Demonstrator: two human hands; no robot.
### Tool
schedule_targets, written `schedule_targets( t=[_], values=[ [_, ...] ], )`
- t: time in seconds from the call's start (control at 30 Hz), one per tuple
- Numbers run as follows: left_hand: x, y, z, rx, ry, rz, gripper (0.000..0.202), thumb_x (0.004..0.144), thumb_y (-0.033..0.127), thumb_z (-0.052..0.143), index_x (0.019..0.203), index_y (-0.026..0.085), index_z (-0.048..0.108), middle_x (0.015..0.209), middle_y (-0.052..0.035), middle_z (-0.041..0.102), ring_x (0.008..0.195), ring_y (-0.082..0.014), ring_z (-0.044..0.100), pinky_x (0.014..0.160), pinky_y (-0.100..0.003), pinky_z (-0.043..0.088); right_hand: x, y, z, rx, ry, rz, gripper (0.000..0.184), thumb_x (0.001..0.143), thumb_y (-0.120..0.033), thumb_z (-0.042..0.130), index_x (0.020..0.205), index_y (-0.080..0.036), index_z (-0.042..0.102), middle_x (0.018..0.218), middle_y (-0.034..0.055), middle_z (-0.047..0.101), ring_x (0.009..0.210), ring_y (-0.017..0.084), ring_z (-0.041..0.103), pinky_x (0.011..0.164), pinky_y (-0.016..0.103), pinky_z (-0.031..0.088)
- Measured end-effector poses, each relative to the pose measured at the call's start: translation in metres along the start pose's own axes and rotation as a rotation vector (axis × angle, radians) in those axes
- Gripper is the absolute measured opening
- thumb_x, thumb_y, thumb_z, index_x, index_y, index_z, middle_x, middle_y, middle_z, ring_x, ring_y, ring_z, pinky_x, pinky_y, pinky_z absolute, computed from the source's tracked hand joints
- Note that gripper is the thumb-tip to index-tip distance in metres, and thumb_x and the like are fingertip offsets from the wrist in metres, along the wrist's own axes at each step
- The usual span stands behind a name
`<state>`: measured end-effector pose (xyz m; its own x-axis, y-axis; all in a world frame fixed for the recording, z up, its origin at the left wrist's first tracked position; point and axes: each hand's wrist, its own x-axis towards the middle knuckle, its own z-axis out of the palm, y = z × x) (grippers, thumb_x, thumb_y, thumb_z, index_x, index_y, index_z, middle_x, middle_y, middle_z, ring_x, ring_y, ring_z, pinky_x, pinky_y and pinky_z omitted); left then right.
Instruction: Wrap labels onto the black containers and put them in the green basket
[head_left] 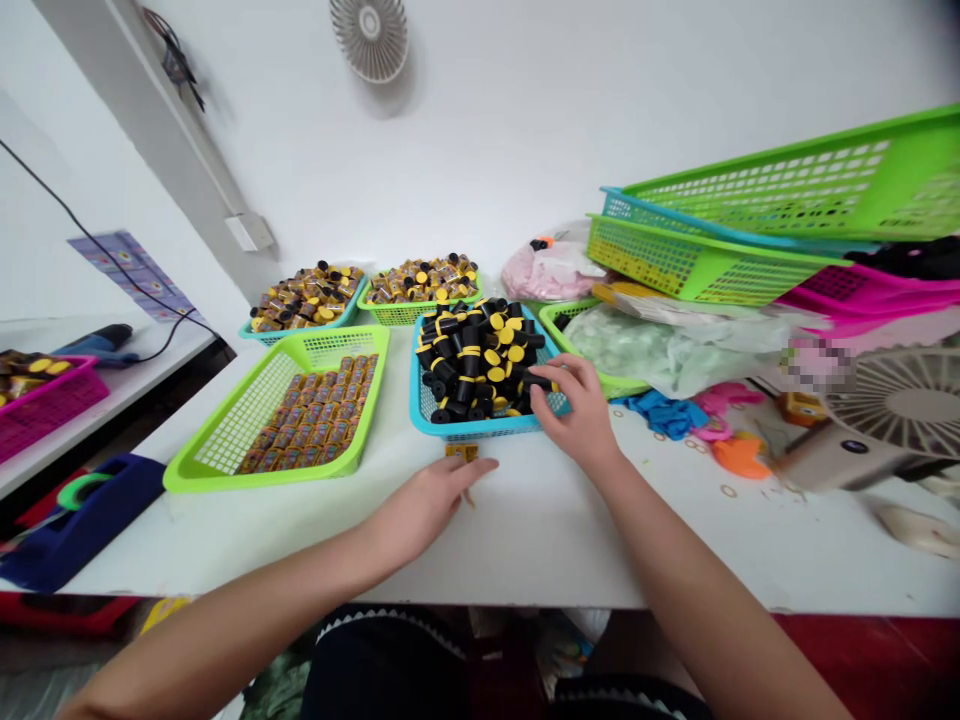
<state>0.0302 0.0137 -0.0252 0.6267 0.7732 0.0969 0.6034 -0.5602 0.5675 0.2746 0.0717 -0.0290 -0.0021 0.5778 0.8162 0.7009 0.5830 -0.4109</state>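
My right hand (577, 415) is at the near right corner of a blue plastic basket (487, 428), its fingers closed around a black cylinder with a yellow band (537, 380). The basket holds a heap of similar black cylinders with yellow caps (472, 360). My left hand (427, 510) lies on the white table (540, 540) just in front of the basket. A small yellow-brown printed piece (461, 453) sits at its fingertips, and I cannot tell whether the hand grips it.
A green basket of wrapped packets (307, 420) stands left of the blue one, with two baskets of yellow-capped containers (360, 295) behind. Stacked green baskets (780, 180), plastic bags (660, 350), blue gloves (664, 415) and a desk fan (900, 400) crowd the right side.
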Motion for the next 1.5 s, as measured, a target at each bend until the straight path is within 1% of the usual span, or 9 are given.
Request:
schedule_targets(
  t=[0.1, 0.17, 0.37, 0.47, 0.53, 0.67, 0.87, 1.17, 1.5],
  values=[
    [0.011, 0.007, -0.005, -0.305, 0.022, 0.01, 0.025, 0.077, 0.012, 0.059, 0.09, 0.022, 0.079, 0.092, -0.0068, 0.073, 0.081, -0.0181, 0.067, 0.073, -0.028, 0.055, -0.001, -0.006, -0.002, 0.058, -0.01, 0.002, 0.024, 0.087, -0.026, 0.057, 0.109, -0.024, 0.066, 0.116, 0.0108, 0.05, 0.083, 0.018, 0.063, 0.085, 0.043, 0.056],
    [0.022, 0.009, -0.006, -0.535, 0.001, -0.067, 0.011, 0.075, 0.023, 0.07, 0.081, 0.02, 0.079, 0.084, -0.0065, 0.074, 0.076, -0.0179, 0.068, 0.067, -0.027, 0.056, -0.002, -0.01, -0.002, 0.107, -0.032, 0.018, 0.025, 0.087, -0.026, 0.057, 0.11, -0.024, 0.066, 0.118, 0.0109, 0.05, 0.075, 0.015, 0.062, 0.076, 0.04, 0.058],
    [0.037, -0.001, 0.004, -0.969, 0.092, -0.2, 0.044, 0.073, 0.059, 0.073, 0.083, 0.017, 0.075, 0.077, -0.0037, 0.074, 0.069, -0.0174, 0.072, 0.074, -0.035, 0.062, -0.003, -0.021, 0.0, 0.581, -0.165, 0.256, 0.037, 0.086, -0.039, 0.064, 0.121, -0.026, 0.058, 0.093, 0.004, 0.062, 0.064, 0.013, 0.06, 0.056, 0.029, 0.056],
    [0.032, -0.01, 0.008, -0.922, 0.081, -0.199, 0.047, 0.078, 0.063, 0.065, 0.078, 0.016, 0.074, 0.08, -0.0051, 0.075, 0.076, -0.0197, 0.074, 0.078, -0.037, 0.063, -0.004, -0.027, 0.001, 0.734, -0.296, 0.393, 0.031, 0.083, -0.042, 0.069, 0.108, -0.024, 0.064, 0.069, -0.0022, 0.061, 0.056, 0.012, 0.059, 0.055, 0.028, 0.055],
    [0.028, -0.016, 0.009, -0.831, 0.084, -0.179, 0.046, 0.082, 0.061, 0.062, 0.092, 0.017, 0.075, 0.087, -0.0061, 0.076, 0.081, -0.0211, 0.074, 0.081, -0.039, 0.062, -0.004, -0.03, 0.001, 0.787, -0.356, 0.445, 0.029, 0.081, -0.044, 0.071, 0.101, -0.023, 0.067, 0.062, -0.0035, 0.06, 0.053, 0.011, 0.058, 0.053, 0.027, 0.053],
    [0.024, -0.019, 0.007, -0.761, 0.145, -0.122, 0.056, 0.088, 0.057, 0.057, 0.128, 0.019, 0.064, 0.095, -0.007, 0.077, 0.088, -0.023, 0.075, 0.085, -0.04, 0.06, -0.006, -0.032, 0.003, 0.911, -0.456, 0.505, 0.028, 0.081, -0.043, 0.072, 0.098, -0.021, 0.07, 0.062, -0.0034, 0.062, 0.047, 0.01, 0.056, 0.049, 0.026, 0.049],
    [0.023, -0.017, 0.005, -0.774, 0.209, 0.0, 0.06, 0.087, 0.059, 0.058, 0.129, 0.016, 0.064, 0.094, -0.0096, 0.078, 0.081, -0.0232, 0.076, 0.074, -0.034, 0.062, -0.005, -0.028, 0.001, 0.937, -0.551, 0.514, 0.028, 0.08, -0.041, 0.074, 0.097, -0.02, 0.071, 0.06, -0.003, 0.062, 0.047, 0.009, 0.055, 0.046, 0.023, 0.044],
    [0.024, -0.026, 0.009, -0.691, 0.318, 0.105, 0.051, 0.09, 0.051, 0.059, 0.125, 0.016, 0.067, 0.084, -0.0078, 0.078, 0.069, -0.0166, 0.071, 0.066, -0.027, 0.059, -0.002, -0.028, -0.005, 0.937, -0.584, 0.489, 0.027, 0.074, -0.032, 0.08, 0.098, -0.022, 0.07, 0.074, -0.0011, 0.065, 0.054, 0.007, 0.056, 0.051, 0.022, 0.049],
    [0.026, -0.024, 0.016, -0.68, 0.327, 0.121, 0.048, 0.076, 0.026, 0.074, 0.122, 0.014, 0.067, 0.106, -0.0089, 0.074, 0.086, -0.0163, 0.07, 0.082, -0.028, 0.058, -0.009, -0.027, -0.001, 0.915, -0.671, 0.287, 0.039, 0.076, -0.023, 0.077, 0.114, -0.027, 0.07, 0.107, 0.0051, 0.061, 0.09, 0.014, 0.066, 0.077, 0.029, 0.06]
  ],
)
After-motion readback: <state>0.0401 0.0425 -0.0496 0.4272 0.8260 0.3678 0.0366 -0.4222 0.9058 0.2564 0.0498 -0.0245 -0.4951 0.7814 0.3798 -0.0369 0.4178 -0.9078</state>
